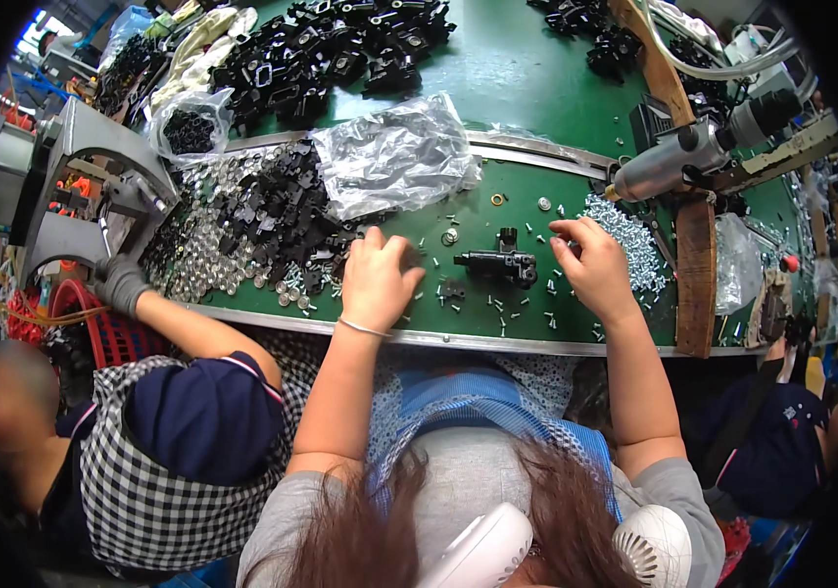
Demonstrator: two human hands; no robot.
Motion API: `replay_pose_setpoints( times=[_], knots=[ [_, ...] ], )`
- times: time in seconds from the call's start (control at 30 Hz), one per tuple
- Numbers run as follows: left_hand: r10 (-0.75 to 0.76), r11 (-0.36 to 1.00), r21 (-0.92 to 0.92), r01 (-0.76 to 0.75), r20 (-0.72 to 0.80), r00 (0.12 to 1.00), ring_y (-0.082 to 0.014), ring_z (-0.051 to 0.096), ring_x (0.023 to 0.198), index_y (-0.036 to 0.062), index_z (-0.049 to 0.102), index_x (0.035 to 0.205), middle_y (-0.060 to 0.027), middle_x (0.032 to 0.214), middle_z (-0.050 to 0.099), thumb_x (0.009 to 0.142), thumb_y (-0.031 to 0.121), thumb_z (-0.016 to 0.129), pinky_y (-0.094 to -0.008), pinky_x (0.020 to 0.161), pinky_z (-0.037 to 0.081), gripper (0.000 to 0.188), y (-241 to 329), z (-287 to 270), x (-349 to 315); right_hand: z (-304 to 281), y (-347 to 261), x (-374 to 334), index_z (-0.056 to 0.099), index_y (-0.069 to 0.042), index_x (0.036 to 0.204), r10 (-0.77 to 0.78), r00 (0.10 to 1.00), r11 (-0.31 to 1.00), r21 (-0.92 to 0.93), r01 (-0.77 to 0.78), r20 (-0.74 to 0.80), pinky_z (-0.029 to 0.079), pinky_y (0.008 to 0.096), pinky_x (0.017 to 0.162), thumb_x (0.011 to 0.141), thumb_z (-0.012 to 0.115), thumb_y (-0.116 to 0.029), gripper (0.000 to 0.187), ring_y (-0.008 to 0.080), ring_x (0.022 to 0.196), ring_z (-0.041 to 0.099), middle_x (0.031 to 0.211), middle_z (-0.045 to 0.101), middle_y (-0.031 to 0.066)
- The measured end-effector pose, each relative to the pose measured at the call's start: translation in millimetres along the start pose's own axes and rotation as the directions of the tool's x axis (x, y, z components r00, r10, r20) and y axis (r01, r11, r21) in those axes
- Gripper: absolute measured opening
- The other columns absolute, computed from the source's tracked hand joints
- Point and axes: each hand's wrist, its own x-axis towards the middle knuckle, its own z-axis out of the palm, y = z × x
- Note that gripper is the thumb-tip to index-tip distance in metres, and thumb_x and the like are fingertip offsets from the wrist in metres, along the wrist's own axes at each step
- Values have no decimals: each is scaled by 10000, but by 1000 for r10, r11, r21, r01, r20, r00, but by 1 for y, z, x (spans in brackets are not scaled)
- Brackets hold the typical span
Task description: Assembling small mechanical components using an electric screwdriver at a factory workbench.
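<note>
- Left hand [380, 277] parted; right hand [590, 260] curled, contents unclear; hands well apart.
- Black moulded housing [509, 265] unheld between them; a knock could shift it.
- Right-hand sweep could scatter adjacent screws [640, 247].

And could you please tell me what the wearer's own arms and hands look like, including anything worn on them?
The left hand and right hand are both ungloved. A thin, pale bangle circles the left wrist; nothing shows on the right wrist. Short grey sleeves cover the upper arms, leaving the forearms uncovered.
</note>
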Motion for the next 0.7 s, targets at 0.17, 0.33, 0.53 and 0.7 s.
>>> replay_pose_setpoints(
  times=[0.17, 0.33, 0.53, 0.7],
  knots=[
    [-43, 987, -159, 32, -65, 997, -371, 545, 892, 46, 572, 955, -170, 952, 512, 685, 125, 754, -421, 774, 467, 336, 6, 0, 14, -17, 20, -16, 672, -41, 989, 104, 993, 994, 22, -103, -58, 493, 310, 642, 844, 626, -142, 182, 220, 703, 627, 877, 636, 103],
    [55, 993, -99, -59, -44, 998, -377, 537, 822, 42, 543, 915, -163, 889, 510, 720, 26, 683, -428, 706, 462, 241, 1, 9, 17, -19, 27, -15, 678, -41, 992, 112, 990, 992, 70, -106, -86, 509, 330, 689, 827, 645, -159, 206, 246, 746, 645, 884, 652, 126],
    [87, 824, -551, -133, -109, 990, -267, 531, 873, 71, 695, 938, -102, 891, 540, 771, 64, 672, -361, 811, 442, 169, 46, -21, -3, 15, -32, -35, 659, -26, 1033, 115, 945, 703, 647, -294, 305, 527, 307, 665, 893, 595, -260, 280, 183, 722, 649, 853, 671, 88],
    [275, 700, -599, -390, -278, 921, -280, 453, 1039, 144, 722, 1023, -84, 968, 500, 781, 126, 685, -397, 960, 372, 246, 74, -18, -19, 32, -53, -39, 638, -48, 1085, -124, 707, 244, 712, -658, 696, 506, 242, 579, 940, 530, -318, 325, 147, 640, 629, 828, 657, 65]
  ],
)
